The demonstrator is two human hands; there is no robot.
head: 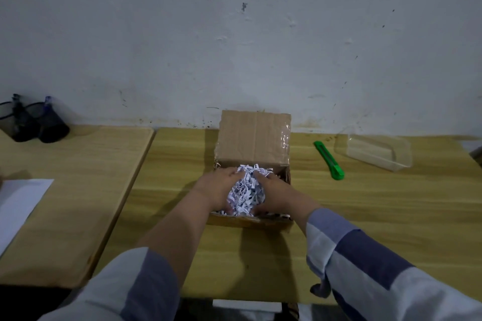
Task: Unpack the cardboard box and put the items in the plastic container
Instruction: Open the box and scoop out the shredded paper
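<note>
cardboard box (254,138) (open), hands (246,187) cupping shredded paper (246,194)

Both hands are down in the open cardboard box (251,220), the left hand (219,185) and right hand (273,190) cupped around a heap of shredded white paper (247,193) between them. Past the right hand lie a green utility knife (329,160) and, further right, a clear plastic container (375,150).

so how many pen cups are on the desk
2: both at the far left by the wall, the left cup half cut off by the frame edge, the right cup touching it.
</note>
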